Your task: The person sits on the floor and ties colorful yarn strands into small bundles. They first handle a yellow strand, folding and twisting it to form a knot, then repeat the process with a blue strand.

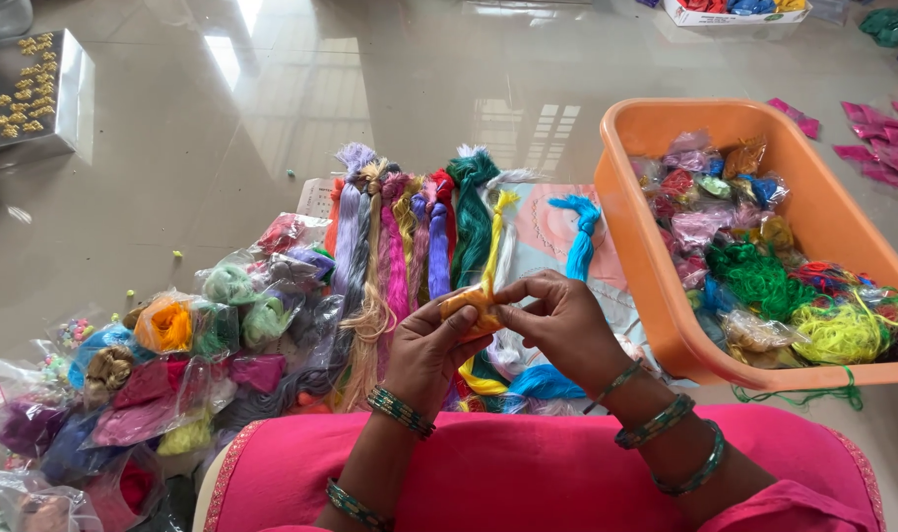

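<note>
Tub [823, 222] right of thread skeins [419, 236]

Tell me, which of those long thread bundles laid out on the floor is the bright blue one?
The bright blue bundle lies at the right end of the row, closest to the orange tub. It stands a little apart from the green, purple and pink bundles packed together to its left.

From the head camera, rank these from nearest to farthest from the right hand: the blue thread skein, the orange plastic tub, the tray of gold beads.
From the right hand:
1. Blue thread skein, just beyond the hand.
2. Orange plastic tub, to its right.
3. Tray of gold beads, far upper left on the floor.
</note>
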